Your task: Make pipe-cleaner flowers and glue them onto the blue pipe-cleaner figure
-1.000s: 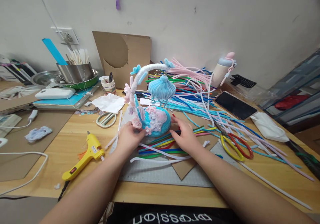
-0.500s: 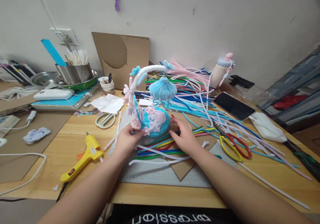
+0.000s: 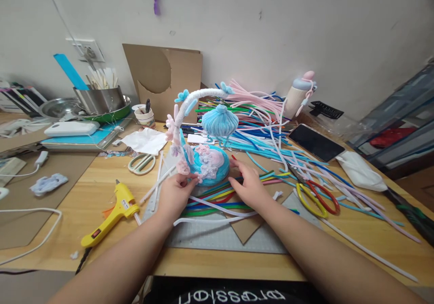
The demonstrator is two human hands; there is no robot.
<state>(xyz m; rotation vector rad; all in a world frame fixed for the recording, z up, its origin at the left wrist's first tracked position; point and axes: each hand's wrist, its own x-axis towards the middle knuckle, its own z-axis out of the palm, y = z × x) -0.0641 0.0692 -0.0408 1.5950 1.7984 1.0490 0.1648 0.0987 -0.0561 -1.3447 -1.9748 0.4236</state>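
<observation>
A pipe-cleaner lamp ornament (image 3: 215, 177) stands upright in front of me, with a rounded blue base, a white curved arm (image 3: 190, 100) and a pleated blue shade (image 3: 220, 121) hanging from it. Pink and lilac flowers trim the base and the arm's foot. My left hand (image 3: 175, 194) is at the base's front left, thumb and forefinger pinched on a small pink flower (image 3: 200, 177). On the other side my right hand (image 3: 250, 185) rests with fingers apart by the base's right edge; whether it touches is hard to tell. Loose colored pipe cleaners (image 3: 217, 204) lie between my forearms.
A yellow glue gun (image 3: 115, 216) lies left, near light-handled scissors (image 3: 142, 163). Red-and-yellow scissors (image 3: 317, 200) lie right. Behind are a pipe-cleaner heap (image 3: 257, 132), a phone (image 3: 317, 142), a bottle (image 3: 298, 97), leaning cardboard (image 3: 186, 78) and a metal pot (image 3: 101, 99).
My left hand has shifted from the base's left side to its front, and its thumb and forefinger have closed on the small flower. My right hand has barely moved.
</observation>
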